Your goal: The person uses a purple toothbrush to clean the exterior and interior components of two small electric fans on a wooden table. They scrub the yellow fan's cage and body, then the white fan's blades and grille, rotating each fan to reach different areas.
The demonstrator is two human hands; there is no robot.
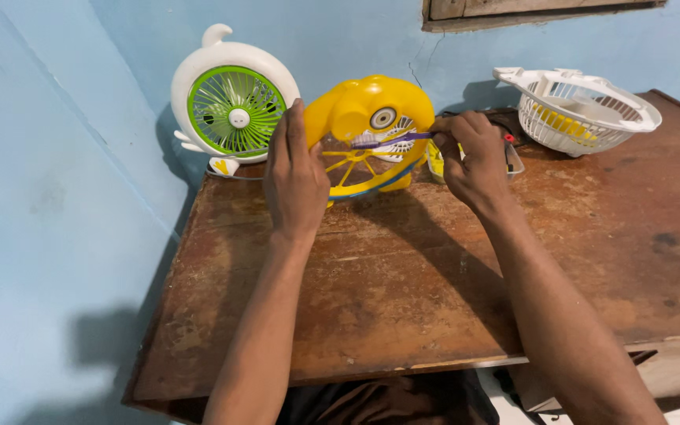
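Head view: the left hand (296, 177) grips the left edge of a yellow fan (367, 134) that stands tilted at the back of the worn brown tabletop (434, 291), near the blue wall (57, 197). The palm and fingertips are hidden, since only the back of the hand faces the camera, and the hand covers the fan's left rim. The right hand (474, 161) is closed around the handle end of a purple toothbrush (391, 140), whose bristled head lies against the fan's front, over the white blades behind the yellow spokes. How the fingers pinch the handle is hard to make out, as the knuckles hide it. The fan's lower part is partly lost behind both hands and its own shadow.

Just left of the yellow fan, close beside it, stands a white fan with a green grille (234, 106), its base at the tabletop's back left corner. Behind the right hand lies a small clear container (513, 161), mostly covered by the hand, so its contents cannot be told apart. Further right, well apart from the hands, a white plastic basket (580, 110) sits near the wall with something yellow inside, seen only through its slats. At the bottom edge, dark cloth (379, 401) shows under the tabletop, cut off by the frame.
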